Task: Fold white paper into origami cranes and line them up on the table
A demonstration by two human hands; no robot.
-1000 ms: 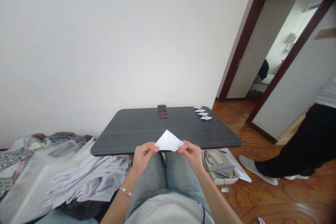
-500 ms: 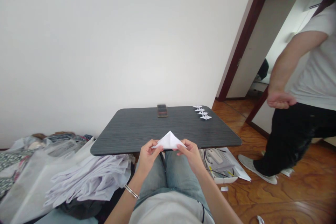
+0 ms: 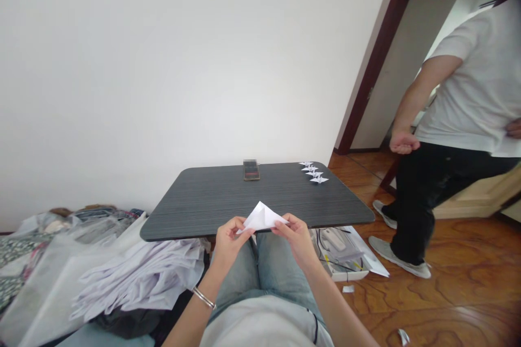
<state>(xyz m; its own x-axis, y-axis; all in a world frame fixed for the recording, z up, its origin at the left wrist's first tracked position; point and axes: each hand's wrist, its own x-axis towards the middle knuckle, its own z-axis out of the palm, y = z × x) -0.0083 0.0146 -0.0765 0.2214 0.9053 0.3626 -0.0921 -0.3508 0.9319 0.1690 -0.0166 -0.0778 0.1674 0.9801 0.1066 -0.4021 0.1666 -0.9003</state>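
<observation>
I hold a folded white paper triangle (image 3: 261,217) above my lap, just in front of the near edge of the dark grey table (image 3: 211,200). My left hand (image 3: 228,243) pinches its left corner, a silver bracelet on that wrist. Pinching the right corner is my right hand (image 3: 296,238). Both hands are closed on the paper. The triangle's peak points up and away from me.
Several small white folded paper cranes (image 3: 314,173) line the table's far right. A small dark box (image 3: 251,169) stands at the far middle. White sheets (image 3: 138,276) and bags pile on the left. An open box (image 3: 345,255) lies on the floor. A person (image 3: 451,135) walks at the right.
The paper has tilted flatter and lower between my hands. The other person has walked into view from the right edge toward the doorway.
</observation>
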